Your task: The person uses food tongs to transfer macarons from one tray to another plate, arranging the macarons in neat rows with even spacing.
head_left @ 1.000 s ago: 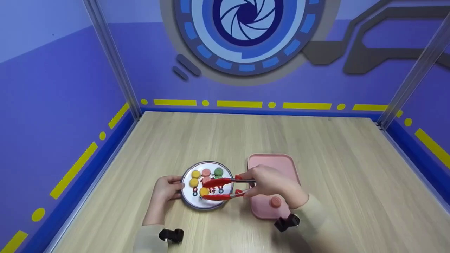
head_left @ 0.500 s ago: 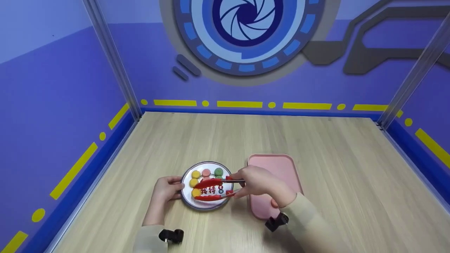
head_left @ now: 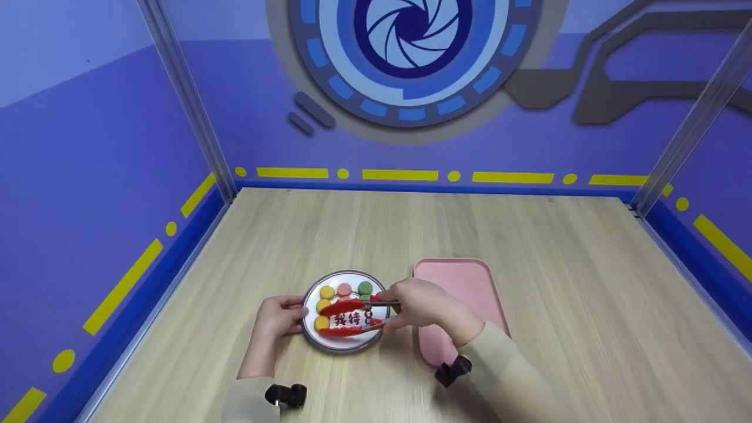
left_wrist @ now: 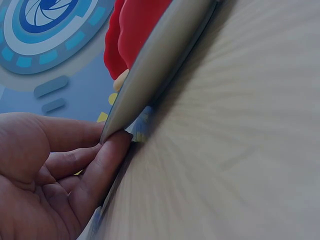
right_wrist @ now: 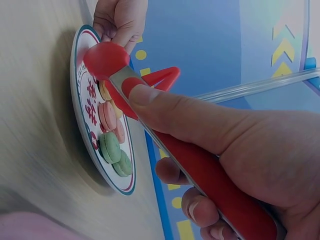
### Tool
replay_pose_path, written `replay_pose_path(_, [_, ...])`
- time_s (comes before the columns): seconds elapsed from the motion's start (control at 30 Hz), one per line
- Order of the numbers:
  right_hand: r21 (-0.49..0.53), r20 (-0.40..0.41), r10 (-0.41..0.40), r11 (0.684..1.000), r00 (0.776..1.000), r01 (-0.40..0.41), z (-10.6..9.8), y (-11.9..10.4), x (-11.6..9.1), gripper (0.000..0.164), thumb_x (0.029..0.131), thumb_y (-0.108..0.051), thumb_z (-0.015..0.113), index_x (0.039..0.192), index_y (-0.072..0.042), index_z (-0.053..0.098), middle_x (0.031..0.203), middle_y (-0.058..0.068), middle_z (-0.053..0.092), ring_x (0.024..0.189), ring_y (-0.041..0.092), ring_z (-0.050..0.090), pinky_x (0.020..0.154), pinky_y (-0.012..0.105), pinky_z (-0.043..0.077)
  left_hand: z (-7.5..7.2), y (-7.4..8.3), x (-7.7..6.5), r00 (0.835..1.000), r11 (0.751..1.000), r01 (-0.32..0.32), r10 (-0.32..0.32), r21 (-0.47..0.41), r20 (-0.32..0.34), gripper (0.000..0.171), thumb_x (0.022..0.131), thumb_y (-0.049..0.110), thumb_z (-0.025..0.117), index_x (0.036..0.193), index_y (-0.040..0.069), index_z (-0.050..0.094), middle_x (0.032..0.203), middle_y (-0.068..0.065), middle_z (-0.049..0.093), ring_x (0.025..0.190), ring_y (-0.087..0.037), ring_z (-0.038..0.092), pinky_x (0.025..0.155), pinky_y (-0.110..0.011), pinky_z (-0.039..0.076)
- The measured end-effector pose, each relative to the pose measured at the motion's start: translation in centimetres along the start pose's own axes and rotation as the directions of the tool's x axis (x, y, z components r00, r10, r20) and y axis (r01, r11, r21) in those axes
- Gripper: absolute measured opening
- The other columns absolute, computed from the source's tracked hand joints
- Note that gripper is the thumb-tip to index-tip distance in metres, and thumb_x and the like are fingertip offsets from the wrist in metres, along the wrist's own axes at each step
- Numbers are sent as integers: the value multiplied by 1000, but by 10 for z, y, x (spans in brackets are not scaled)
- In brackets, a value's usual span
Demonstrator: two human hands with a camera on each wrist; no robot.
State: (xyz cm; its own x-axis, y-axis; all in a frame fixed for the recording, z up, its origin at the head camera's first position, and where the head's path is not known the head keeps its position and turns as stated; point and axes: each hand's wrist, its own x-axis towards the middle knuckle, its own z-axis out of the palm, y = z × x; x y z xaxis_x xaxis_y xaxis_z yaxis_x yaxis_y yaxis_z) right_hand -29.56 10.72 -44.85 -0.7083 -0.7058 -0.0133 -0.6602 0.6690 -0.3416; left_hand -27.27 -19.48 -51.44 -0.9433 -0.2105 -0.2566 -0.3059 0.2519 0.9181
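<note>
My left hand (head_left: 279, 317) pinches the left rim of a round white plate (head_left: 354, 342); the left wrist view shows thumb and fingers around the plate's edge (left_wrist: 145, 75). With my right hand (head_left: 420, 302) I hold red-tipped tongs (head_left: 343, 306), reaching over the plate from the right. Between the tong tips is a yellow macaron (head_left: 321, 323), low on the plate's left side. Two more yellow macarons (head_left: 326, 292) lie above it in a column. Pink macarons (right_wrist: 107, 116) and green macarons (right_wrist: 110, 147) sit beside them, partly covered by the tongs in the head view.
A pink rectangular tray (head_left: 458, 273) lies right of the plate, partly under my right forearm. Blue-purple panels (head_left: 399, 141) with metal corner posts (head_left: 191, 100) enclose the wooden table (head_left: 282, 235) at the back and sides.
My right hand and the tongs have shifted left, bringing the yellow macaron over to the plate's left side. A pink macaron on the tray is now hidden by my arm. My left hand stays put.
</note>
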Motion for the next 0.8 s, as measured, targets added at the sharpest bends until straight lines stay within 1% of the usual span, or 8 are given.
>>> replay_pose_path(0.13, [7,0,2,1000,1000,-2,0,-1,1,58,78,-33,90,130,-13,73,103,6,78,78,9,53,72,28,53,0,1,-1,1000,1000,-4,4,-7,6,37,93,-3,67,130,-12,63,118,-29,70,77,-13,70,62,-28,64])
replay_pose_path(0.23, [12,3,11,1000,1000,-11,0,0,1,59,78,-34,90,131,-13,72,103,6,78,78,9,53,72,28,53,0,1,-1,1000,1000,-6,6,-16,7,37,93,-3,67,129,-12,63,119,-29,70,76,-14,70,62,-28,63])
replay_pose_path(0.43, [10,9,0,1000,1000,0,0,1,2,58,79,-34,90,130,-12,72,104,6,78,77,9,52,70,28,51,0,0,-1,1000,999,-12,12,-31,3,37,93,-4,67,129,-12,63,119,-29,71,75,-14,70,61,-28,64])
replay_pose_path(0.67, [23,8,18,1000,1000,-18,2,3,2,59,77,-36,91,129,-13,73,109,6,79,79,10,53,72,28,52,1,-1,0,1000,1000,-8,8,0,-4,37,91,-5,67,128,-12,64,114,-26,72,73,-12,68,60,-27,63])
replay_pose_path(0.8, [26,11,23,999,1000,-23,2,3,2,59,78,-36,91,129,-13,73,108,6,78,79,10,53,72,28,52,0,-1,0,1000,1000,-5,5,-5,-2,37,92,-5,67,128,-12,64,113,-25,72,72,-12,68,61,-27,63])
